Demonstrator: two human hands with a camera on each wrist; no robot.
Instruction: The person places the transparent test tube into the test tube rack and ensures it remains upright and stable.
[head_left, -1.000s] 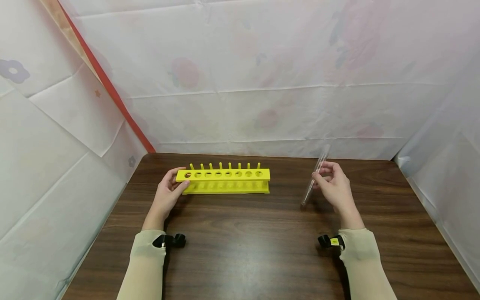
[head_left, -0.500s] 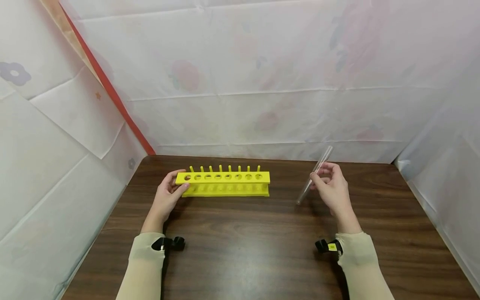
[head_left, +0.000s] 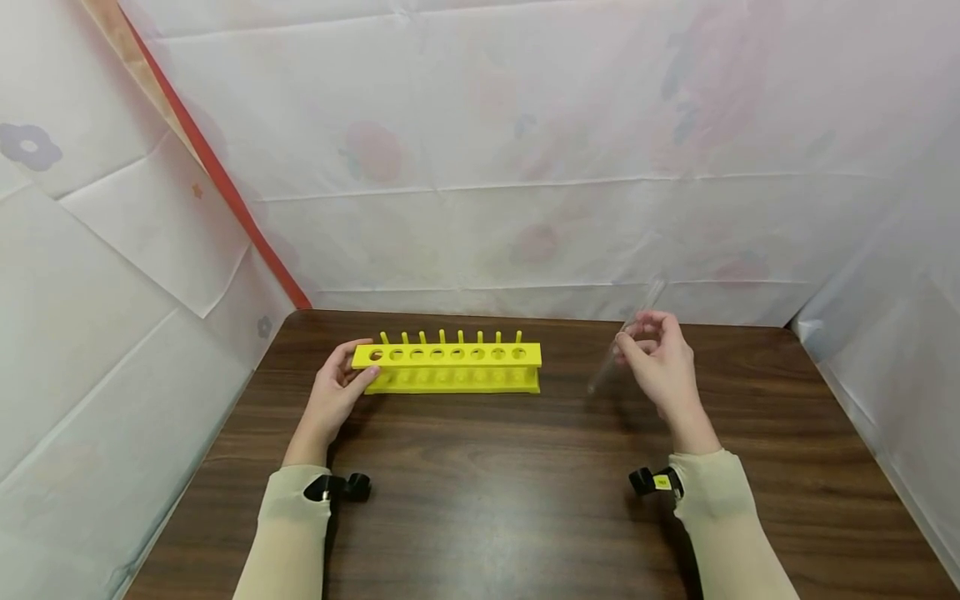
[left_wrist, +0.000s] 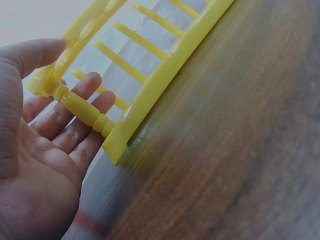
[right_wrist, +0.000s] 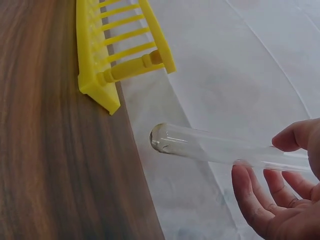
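White sheeting closes in a dark wooden desk [head_left: 487,492], on which a yellow rack [head_left: 447,365] is set lengthwise across the far side. Its left end is steadied by the left hand [head_left: 335,393], thumb on the top bar, fingers straight behind the end post. A clear test tube [right_wrist: 215,148] is pinched near its mouth by the right hand [head_left: 660,363], raised off the desk, well right of the rack. Its long axis is tilted, rounded bottom pointing down-left toward the rack; the right hand is the nearer one.
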